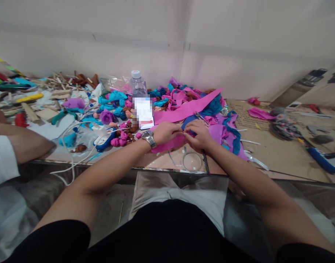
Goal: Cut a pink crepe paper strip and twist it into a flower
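Observation:
My left hand (167,132), with a watch on its wrist, is closed with bent fingers on a strip of pink crepe paper (169,144). Its fingertips meet those of my right hand (198,133), also closed, at the strip's right end. The exact pinch is partly hidden by the fingers. Behind both hands a longer pink crepe strip (188,109) slants up to the right. A metal tool like scissors (200,116) lies just past my right hand. Crumpled purple crepe paper (219,132) is right of that hand.
A phone (144,111) stands before a clear bottle (138,86). Rolled crepe flowers (107,117) crowd the left middle. A white cable (71,153) hangs over the table edge. A wire ring (192,161) lies near the front. Another person's arm (19,142) rests at left; cardboard (255,138) covers the right.

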`<move>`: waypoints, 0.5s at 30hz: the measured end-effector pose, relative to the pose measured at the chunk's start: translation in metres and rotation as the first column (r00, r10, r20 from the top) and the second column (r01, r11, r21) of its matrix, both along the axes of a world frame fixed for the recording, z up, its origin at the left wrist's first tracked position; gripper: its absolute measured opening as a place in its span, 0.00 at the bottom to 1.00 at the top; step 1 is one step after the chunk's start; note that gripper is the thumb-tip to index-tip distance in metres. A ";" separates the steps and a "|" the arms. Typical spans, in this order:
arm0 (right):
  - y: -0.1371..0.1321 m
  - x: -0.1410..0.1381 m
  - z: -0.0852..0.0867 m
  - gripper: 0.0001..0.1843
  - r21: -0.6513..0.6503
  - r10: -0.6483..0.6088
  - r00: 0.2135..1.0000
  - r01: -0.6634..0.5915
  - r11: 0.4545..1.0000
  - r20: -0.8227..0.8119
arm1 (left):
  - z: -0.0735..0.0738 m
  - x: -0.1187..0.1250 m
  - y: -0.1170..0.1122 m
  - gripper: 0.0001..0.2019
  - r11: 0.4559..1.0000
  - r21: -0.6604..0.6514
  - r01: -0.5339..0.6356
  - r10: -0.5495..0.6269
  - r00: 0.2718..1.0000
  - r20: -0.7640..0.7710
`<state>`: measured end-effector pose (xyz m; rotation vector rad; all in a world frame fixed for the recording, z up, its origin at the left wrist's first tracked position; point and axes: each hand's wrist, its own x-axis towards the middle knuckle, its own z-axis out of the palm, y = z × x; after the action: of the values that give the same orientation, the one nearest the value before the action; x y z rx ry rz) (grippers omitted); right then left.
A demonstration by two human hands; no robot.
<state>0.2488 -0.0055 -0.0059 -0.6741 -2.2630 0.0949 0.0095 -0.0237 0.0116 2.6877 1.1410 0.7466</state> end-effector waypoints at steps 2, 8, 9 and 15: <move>0.000 -0.001 0.000 0.06 -0.007 0.003 1.000 -0.003 1.000 0.003 | -0.001 0.001 0.000 0.13 1.000 -0.003 0.003 -0.003 1.000 0.017; 0.001 -0.003 -0.002 0.03 -0.023 0.022 1.000 -0.023 0.999 -0.015 | 0.001 0.004 -0.003 0.12 1.000 -0.021 0.005 -0.004 0.999 0.050; 0.001 -0.002 -0.002 0.03 -0.028 0.026 1.000 -0.026 0.999 -0.013 | 0.001 0.004 -0.003 0.12 1.000 -0.029 0.008 -0.006 0.998 0.058; 0.000 0.001 0.003 0.06 -0.003 0.053 0.998 -0.053 0.999 0.030 | -0.001 0.001 -0.002 0.12 0.997 -0.075 0.011 -0.004 0.996 0.085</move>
<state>0.2495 -0.0050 -0.0026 -0.6210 -2.3100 0.1142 0.0104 -0.0257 0.0110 2.5711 1.1153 0.7920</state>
